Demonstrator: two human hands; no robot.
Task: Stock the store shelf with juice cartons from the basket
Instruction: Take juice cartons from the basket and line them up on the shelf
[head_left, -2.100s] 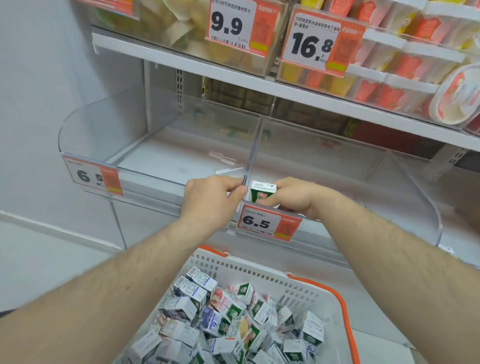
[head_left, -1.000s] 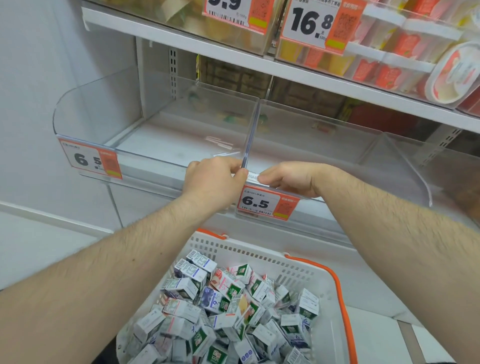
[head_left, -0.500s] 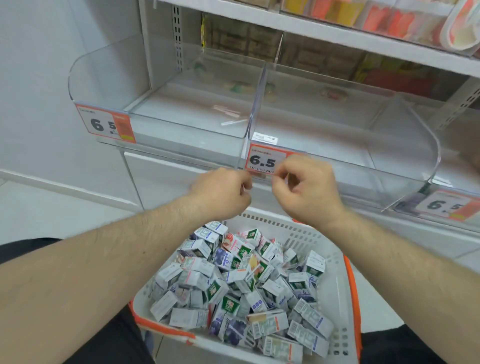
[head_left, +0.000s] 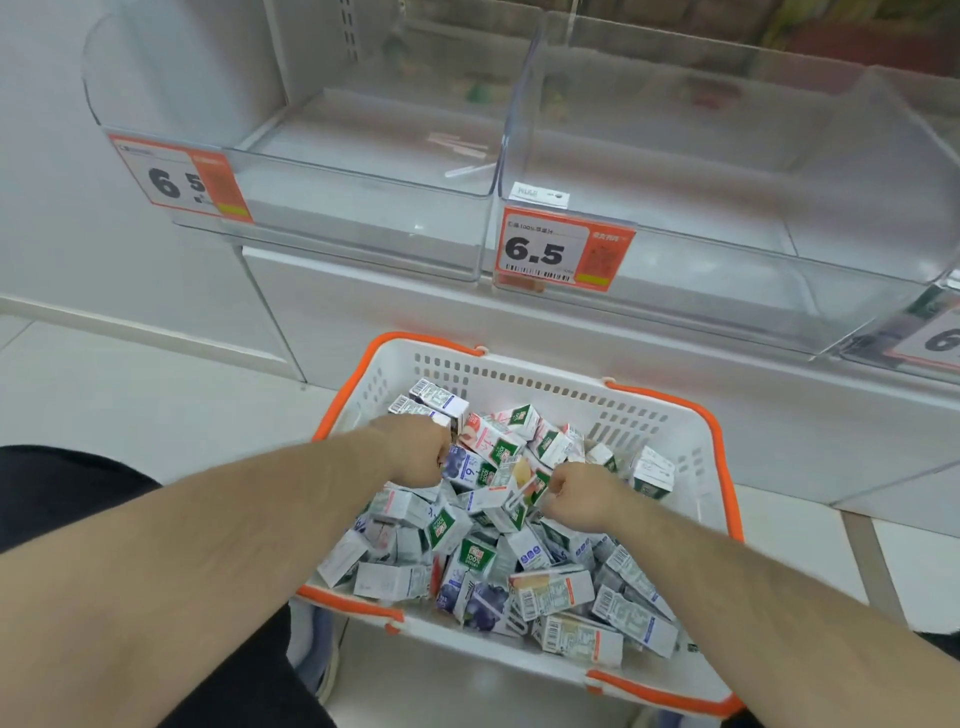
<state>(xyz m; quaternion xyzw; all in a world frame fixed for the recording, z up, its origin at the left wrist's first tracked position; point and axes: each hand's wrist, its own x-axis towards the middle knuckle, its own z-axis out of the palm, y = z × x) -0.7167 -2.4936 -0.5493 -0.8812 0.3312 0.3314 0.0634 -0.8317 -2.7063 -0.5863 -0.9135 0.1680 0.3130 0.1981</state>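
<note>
fingers buried among cartons (head_left: 483, 558), grip unclear

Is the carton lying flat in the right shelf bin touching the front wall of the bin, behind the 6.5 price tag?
Cannot tell. The head view shows the carton right above the price tag, close to the bin's front wall, but the clear plastic hides any contact or gap.
</note>
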